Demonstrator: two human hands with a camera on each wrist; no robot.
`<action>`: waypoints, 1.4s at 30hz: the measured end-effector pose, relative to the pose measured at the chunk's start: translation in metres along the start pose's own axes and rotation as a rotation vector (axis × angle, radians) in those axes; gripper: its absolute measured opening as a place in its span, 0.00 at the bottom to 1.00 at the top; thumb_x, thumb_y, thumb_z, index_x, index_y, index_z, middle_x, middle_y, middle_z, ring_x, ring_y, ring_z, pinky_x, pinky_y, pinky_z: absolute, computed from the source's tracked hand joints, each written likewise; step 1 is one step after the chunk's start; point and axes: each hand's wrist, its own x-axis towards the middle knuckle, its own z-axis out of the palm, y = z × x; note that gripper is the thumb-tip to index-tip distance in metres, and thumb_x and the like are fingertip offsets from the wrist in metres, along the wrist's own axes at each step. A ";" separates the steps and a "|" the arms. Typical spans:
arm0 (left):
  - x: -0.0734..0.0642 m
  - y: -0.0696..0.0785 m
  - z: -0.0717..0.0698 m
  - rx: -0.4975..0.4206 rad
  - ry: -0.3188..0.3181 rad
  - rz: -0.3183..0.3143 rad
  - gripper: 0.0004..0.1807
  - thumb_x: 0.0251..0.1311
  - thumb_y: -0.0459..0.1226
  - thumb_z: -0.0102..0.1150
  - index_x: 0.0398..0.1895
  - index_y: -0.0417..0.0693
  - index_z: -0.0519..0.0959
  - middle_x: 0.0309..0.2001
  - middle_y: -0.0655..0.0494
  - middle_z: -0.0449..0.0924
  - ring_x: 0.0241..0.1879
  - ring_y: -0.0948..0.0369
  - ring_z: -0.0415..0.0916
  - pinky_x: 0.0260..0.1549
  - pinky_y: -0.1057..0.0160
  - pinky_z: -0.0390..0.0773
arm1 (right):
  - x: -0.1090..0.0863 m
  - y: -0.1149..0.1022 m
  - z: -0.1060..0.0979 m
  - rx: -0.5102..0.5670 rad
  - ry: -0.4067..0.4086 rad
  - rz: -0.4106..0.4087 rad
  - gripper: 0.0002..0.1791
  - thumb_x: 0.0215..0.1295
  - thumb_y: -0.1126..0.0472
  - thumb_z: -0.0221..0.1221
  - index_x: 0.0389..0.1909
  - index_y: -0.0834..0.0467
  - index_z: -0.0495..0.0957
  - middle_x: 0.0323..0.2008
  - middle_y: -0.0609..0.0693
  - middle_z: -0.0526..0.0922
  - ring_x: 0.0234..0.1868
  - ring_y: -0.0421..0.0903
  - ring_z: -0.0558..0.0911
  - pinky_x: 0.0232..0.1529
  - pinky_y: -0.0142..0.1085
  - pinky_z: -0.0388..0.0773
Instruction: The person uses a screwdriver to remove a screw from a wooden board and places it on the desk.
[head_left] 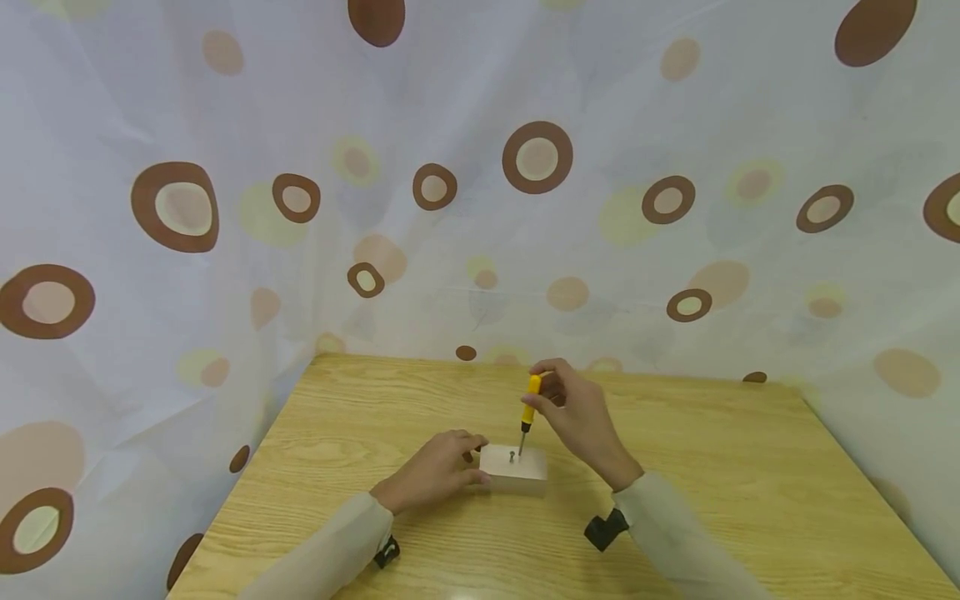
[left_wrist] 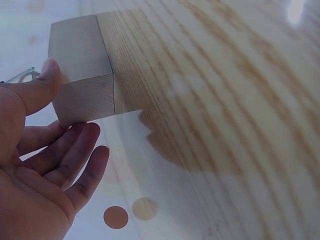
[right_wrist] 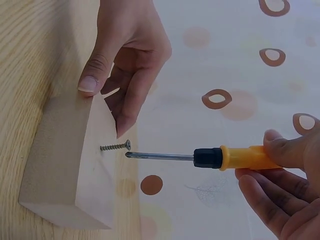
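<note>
Right hand [right_wrist: 299, 200] holds screwdriver [right_wrist: 212, 158] beside 1 threaded screw [right_wrist: 114, 147] in wooden block [right_wrist: 62, 162].

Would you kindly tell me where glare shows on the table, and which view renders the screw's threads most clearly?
Left wrist view: a bright glare patch on the table near the picture's upper right corner; head view: a fainter one at the bottom edge, with the screw too small to show threads; right wrist view: threads plainly distinct.

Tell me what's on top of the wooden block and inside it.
A screw stands upright on top of the wooden block, threads showing. Any part sunk inside is hidden by the block.
</note>
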 end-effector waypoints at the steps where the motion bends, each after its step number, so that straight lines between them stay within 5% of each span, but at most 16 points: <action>1: 0.000 0.000 0.000 -0.005 -0.001 0.000 0.32 0.67 0.50 0.67 0.68 0.40 0.76 0.60 0.51 0.80 0.49 0.60 0.81 0.47 0.66 0.81 | 0.000 0.000 0.001 0.001 0.000 -0.001 0.20 0.65 0.63 0.70 0.55 0.55 0.76 0.37 0.48 0.87 0.33 0.39 0.85 0.36 0.34 0.84; 42: 0.001 -0.003 0.002 0.034 -0.004 0.001 0.32 0.68 0.53 0.64 0.67 0.43 0.77 0.60 0.52 0.80 0.55 0.57 0.77 0.53 0.58 0.79 | -0.004 0.001 0.011 -0.008 0.065 -0.073 0.21 0.65 0.63 0.70 0.56 0.54 0.76 0.37 0.45 0.84 0.31 0.38 0.84 0.33 0.32 0.84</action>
